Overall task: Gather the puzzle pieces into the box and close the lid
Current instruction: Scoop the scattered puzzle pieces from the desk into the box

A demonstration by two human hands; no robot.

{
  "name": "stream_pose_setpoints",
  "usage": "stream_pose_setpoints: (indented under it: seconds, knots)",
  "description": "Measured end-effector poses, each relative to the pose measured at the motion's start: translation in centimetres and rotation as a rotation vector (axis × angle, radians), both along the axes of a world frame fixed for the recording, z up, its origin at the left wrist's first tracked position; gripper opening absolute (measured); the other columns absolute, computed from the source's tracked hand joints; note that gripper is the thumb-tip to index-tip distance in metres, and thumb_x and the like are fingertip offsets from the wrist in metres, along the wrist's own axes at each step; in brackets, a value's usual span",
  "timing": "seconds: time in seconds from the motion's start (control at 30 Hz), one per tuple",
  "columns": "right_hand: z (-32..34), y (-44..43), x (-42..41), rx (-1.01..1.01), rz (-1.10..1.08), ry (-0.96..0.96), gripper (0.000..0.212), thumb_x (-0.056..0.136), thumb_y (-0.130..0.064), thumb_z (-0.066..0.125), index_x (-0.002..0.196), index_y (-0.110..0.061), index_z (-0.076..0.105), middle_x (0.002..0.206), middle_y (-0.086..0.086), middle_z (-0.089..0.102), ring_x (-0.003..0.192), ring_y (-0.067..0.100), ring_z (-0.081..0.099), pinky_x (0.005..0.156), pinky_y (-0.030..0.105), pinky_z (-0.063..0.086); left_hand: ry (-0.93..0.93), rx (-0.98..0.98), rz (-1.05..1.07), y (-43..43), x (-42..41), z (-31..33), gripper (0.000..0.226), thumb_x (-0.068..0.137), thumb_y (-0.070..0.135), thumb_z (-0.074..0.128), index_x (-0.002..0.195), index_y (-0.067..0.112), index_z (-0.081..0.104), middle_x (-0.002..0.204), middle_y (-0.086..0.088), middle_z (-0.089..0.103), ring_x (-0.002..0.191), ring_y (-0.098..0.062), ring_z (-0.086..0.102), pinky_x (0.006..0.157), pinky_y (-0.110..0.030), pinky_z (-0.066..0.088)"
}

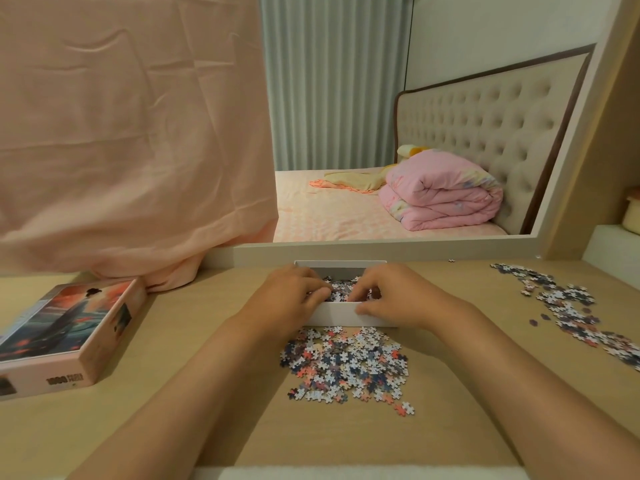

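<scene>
Both hands, left hand (294, 294) and right hand (388, 296), rest over the white box (341, 313) with fingers curled among pieces, grip unclear; the nearest loose pile (346, 365) lies just toward the person, equally reachable, the lid (65, 336) well left.

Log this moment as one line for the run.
hands: left, right in white box | loose pieces: front pile, right scatter | lid: off, left
</scene>
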State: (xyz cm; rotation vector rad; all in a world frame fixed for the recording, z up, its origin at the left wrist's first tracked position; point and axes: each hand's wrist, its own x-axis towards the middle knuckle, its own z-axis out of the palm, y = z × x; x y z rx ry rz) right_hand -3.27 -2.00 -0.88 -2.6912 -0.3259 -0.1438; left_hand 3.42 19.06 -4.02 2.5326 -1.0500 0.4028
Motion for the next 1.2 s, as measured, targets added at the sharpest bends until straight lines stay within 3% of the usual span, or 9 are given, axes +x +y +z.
stream_pose_setpoints:
  seconds: [0.2, 0.3, 0.37, 0.43, 0.53, 0.67, 0.87, 1.1, 1.2]
  knots:
    - [0.2, 0.0, 0.1, -0.065, -0.042, -0.08, 0.029, 0.08, -0.034, 0.08, 0.107, -0.038, 0.074, 0.107, -0.015, 0.061, 0.101, 0.007, 0.054, 0.087, 0.03, 0.045, 0.041, -0.004, 0.001, 0.5, -0.6, 0.3, 0.039, 0.096, 0.047, 0.053, 0.13, 0.031, 0.06, 0.129, 0.01, 0.053, 0.123, -0.011, 0.04, 0.106, -0.03, 0.033]
    - [0.9, 0.8, -0.2, -0.206, -0.061, -0.116, 0.035, 0.079, -0.037, 0.08, 0.111, -0.04, 0.069, 0.114, -0.013, 0.057, 0.107, 0.01, 0.051, 0.088, 0.034, 0.045, 0.007, -0.007, -0.035, 0.6, -2.0, 2.2, 0.023, 0.092, 0.049, 0.059, 0.111, 0.036, 0.064, 0.109, 0.015, 0.057, 0.103, -0.006, 0.051, 0.091, -0.033, 0.046]
    - [1.6, 1.2, -0.8, -0.198, -0.039, -0.111, 0.032, 0.078, -0.036, 0.081, 0.107, -0.041, 0.068, 0.109, -0.014, 0.056, 0.102, 0.01, 0.056, 0.086, 0.034, 0.049, 0.154, 0.055, -0.072, 1.0, -2.9, 3.3, 0.015, 0.087, 0.046, 0.066, 0.098, 0.036, 0.066, 0.097, 0.017, 0.06, 0.088, -0.003, 0.057, 0.082, -0.035, 0.052]
    - [2.4, 1.7, -1.6, -0.155, 0.011, -0.032, 0.03, 0.076, -0.038, 0.083, 0.102, -0.04, 0.068, 0.101, -0.015, 0.059, 0.093, 0.008, 0.06, 0.082, 0.033, 0.052, 0.312, 0.239, -0.094, 1.5, -3.5, 3.5, 0.03, 0.081, 0.049, 0.072, 0.107, 0.036, 0.068, 0.099, 0.018, 0.061, 0.088, -0.004, 0.059, 0.083, -0.034, 0.052]
    - [2.4, 3.2, -2.7, -0.253, 0.101, 0.242, 0.053, 0.071, -0.046, 0.084, 0.121, -0.041, 0.066, 0.113, -0.018, 0.063, 0.091, 0.003, 0.059, 0.082, 0.027, 0.051, 0.358, 0.471, -0.1, 2.0, -3.8, 3.0, 0.059, 0.075, 0.056, 0.075, 0.129, 0.038, 0.059, 0.118, 0.013, 0.054, 0.104, -0.01, 0.054, 0.093, -0.034, 0.048]
    - [0.9, 4.7, -3.1, -0.385, 0.125, 0.33, 0.077, 0.07, -0.054, 0.082, 0.139, -0.037, 0.053, 0.137, -0.014, 0.054, 0.119, 0.014, 0.054, 0.098, 0.035, 0.048, 0.323, 0.484, -0.122, 1.8, -3.4, 2.4, 0.048, 0.075, 0.053, 0.075, 0.117, 0.031, 0.069, 0.114, 0.004, 0.063, 0.101, -0.019, 0.059, 0.089, -0.042, 0.051]
    - [0.2, 4.8, -2.8, -0.317, 0.046, 0.287, 0.052, 0.081, -0.032, 0.08, 0.131, -0.033, 0.063, 0.126, -0.009, 0.063, 0.109, 0.016, 0.06, 0.086, 0.027, 0.046, 0.337, 0.367, -0.117, 1.5, -3.2, 1.5, 0.029, 0.076, 0.042, 0.077, 0.104, 0.034, 0.073, 0.089, 0.016, 0.063, 0.084, -0.01, 0.059, 0.077, -0.031, 0.05]
    - [-0.2, 4.1, -2.1, -0.211, 0.034, 0.22, 0.026, 0.078, -0.028, 0.082, 0.102, -0.035, 0.075, 0.097, -0.013, 0.067, 0.085, 0.01, 0.062, 0.073, 0.026, 0.049, 0.345, 0.235, -0.127, 1.2, -3.6, 1.4, 0.032, 0.08, 0.028, 0.078, 0.111, 0.025, 0.068, 0.09, 0.012, 0.063, 0.08, -0.008, 0.056, 0.063, -0.014, 0.04]
    - [0.4, 3.1, -1.8, -0.126, 0.026, 0.192, 0.021, 0.077, -0.029, 0.083, 0.095, -0.039, 0.075, 0.08, -0.015, 0.067, 0.069, 0.006, 0.064, 0.062, 0.022, 0.047, 0.399, 0.127, -0.129, 1.3, -3.7, 1.7, 0.028, 0.08, 0.022, 0.079, 0.104, 0.025, 0.066, 0.085, 0.01, 0.062, 0.075, -0.008, 0.056, 0.067, -0.022, 0.046]
